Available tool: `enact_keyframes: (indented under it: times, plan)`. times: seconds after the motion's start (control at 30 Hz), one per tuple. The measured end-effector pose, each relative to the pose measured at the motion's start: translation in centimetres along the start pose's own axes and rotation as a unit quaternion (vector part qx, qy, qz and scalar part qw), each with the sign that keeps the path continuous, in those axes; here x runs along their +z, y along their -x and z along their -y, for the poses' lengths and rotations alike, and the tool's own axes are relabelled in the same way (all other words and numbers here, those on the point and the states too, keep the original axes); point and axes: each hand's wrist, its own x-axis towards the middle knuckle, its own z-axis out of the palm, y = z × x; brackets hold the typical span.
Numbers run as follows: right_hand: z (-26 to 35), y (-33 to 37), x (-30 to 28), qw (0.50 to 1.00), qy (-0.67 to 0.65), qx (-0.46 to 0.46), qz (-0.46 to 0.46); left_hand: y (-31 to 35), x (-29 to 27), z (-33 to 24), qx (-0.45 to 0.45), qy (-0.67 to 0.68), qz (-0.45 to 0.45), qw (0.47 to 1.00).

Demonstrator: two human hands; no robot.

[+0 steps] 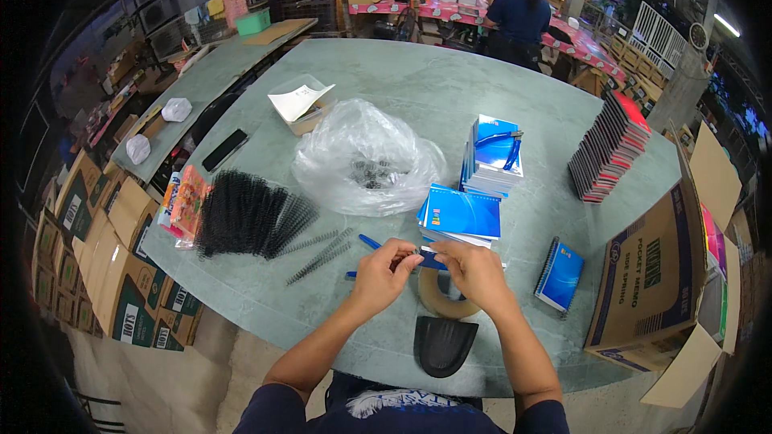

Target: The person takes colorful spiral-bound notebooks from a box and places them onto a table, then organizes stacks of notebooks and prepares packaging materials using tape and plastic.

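Note:
My left hand and my right hand meet at the near middle of the table, fingertips pinched close together. What they hold between them is small and mostly hidden by the fingers. Blue handle ends stick out on the left of my left hand; the rest of that tool is covered. Just beyond my hands is a stack of blue-covered memo pads. Below my right hand lies a roll of brown tape, and nearer me a black rounded pad.
Black spiral coils lie left, near a clear plastic bag. Blue-handled pliers rest on another pad stack. Right are a coil-bound notebook, red-covered stack and open carton. A person stands far back.

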Motion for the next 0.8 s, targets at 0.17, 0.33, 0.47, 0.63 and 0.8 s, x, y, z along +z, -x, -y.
enact_keyframes:
  times: [0.17,0.33,0.47,0.63,0.8]
  plan:
    - [0.1,0.0,0.1,1.000,-0.005,0.006,0.016,-0.5,-0.3,1.0,0.159,-0.133,-0.028,0.978]
    - [0.3,-0.1,-0.2,0.999,0.016,-0.027,0.022,-2.4,-2.1,-0.7,0.016,-0.115,0.075,0.990]
    - [0.5,0.1,-0.2,0.997,0.029,-0.077,0.012,-1.4,-2.0,-0.5,0.058,-0.214,0.086,0.971]
    - [0.2,-0.1,0.4,0.999,0.033,-0.037,0.005,-2.2,-3.4,0.1,-0.016,-0.133,0.137,0.982]
    - [0.4,-0.7,1.3,0.996,0.072,-0.058,-0.003,-2.0,-3.4,-0.9,0.080,-0.160,0.124,0.976]
